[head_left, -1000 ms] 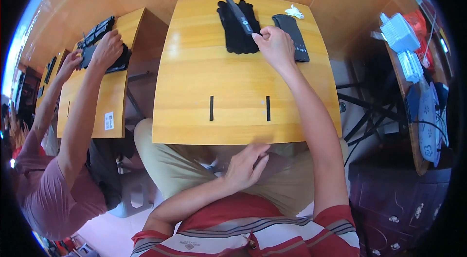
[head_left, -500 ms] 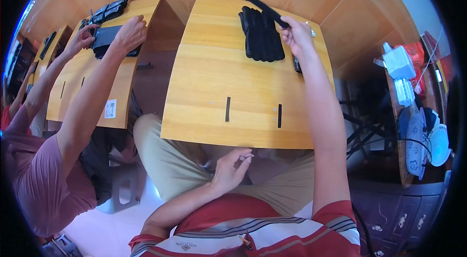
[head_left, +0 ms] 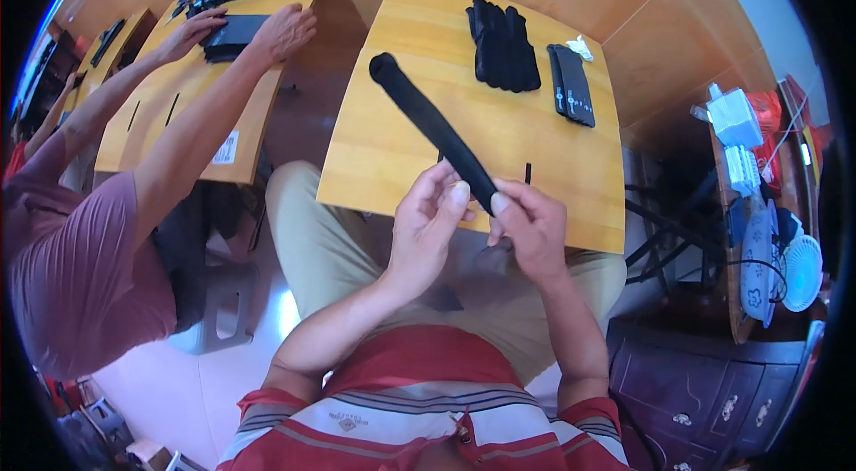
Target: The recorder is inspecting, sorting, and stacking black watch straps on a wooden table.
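Note:
In my right hand is the lower end of a long, narrow black fabric piece, pinched between thumb and fingers. It slants up and to the left over the near part of the wooden table, its far end rounded. Just left of its lower part is my left hand, thumb and fingers loosely bent and apart; whether they touch the fabric is hard to see. Farther back lies a stack of black gloves. To its right are flat, dark folded pieces with small white print.
Crumpled white tissue lies at the back right. At left, a co-worker's hands rest on a dark folded piece on another table. A side table at right bears a white box and a pale blue fan.
My right hand has drawn the black fabric piece back from the gloves toward me. My left hand has risen from below the table edge to beside it. My view has shifted.

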`<act>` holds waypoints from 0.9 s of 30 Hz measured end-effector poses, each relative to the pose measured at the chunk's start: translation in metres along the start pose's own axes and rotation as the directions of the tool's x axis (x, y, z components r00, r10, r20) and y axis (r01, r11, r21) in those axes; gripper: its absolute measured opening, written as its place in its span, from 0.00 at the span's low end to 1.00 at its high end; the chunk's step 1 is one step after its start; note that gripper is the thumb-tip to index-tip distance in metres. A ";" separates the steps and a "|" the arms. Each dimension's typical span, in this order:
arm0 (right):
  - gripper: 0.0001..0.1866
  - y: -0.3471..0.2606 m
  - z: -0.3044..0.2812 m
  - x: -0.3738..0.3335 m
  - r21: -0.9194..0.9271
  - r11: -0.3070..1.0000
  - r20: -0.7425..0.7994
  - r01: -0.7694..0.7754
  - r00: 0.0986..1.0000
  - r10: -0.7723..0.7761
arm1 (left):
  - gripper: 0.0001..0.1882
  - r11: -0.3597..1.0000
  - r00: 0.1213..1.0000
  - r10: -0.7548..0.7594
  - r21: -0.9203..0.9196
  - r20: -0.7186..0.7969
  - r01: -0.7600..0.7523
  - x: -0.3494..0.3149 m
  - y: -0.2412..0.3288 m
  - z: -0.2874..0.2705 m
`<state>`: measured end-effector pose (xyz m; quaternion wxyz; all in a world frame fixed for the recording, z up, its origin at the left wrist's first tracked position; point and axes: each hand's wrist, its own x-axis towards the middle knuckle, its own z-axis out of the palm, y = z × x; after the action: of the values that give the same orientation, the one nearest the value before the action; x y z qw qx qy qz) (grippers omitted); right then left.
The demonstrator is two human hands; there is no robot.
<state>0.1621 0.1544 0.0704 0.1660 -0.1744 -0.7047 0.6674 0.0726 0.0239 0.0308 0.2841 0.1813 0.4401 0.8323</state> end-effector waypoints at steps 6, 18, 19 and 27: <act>0.16 0.007 0.013 -0.038 -0.269 0.898 0.033 0.349 0.935 -0.354 | 0.23 0.998 1.000 -0.030 -0.064 -0.006 0.029 -0.032 0.007 0.002; 0.16 0.002 0.012 -0.057 -0.283 0.921 0.245 0.267 0.949 -0.200 | 0.09 0.998 0.998 0.044 -0.051 -0.034 -0.045 -0.064 0.008 -0.015; 0.16 0.004 0.009 -0.057 -0.282 0.927 0.244 0.249 0.953 -0.181 | 0.08 0.998 1.000 0.017 -0.055 0.009 -0.017 -0.065 0.007 -0.017; 0.16 -0.002 -0.006 -0.055 -0.245 0.968 0.378 0.051 0.925 0.047 | 0.13 0.980 0.981 -0.120 -0.140 0.155 0.142 -0.072 0.008 -0.034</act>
<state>0.2138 0.1342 0.0725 0.0035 -0.0604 -0.8022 0.5940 0.1073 -0.0467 0.0153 0.3827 0.1903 0.3654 0.8269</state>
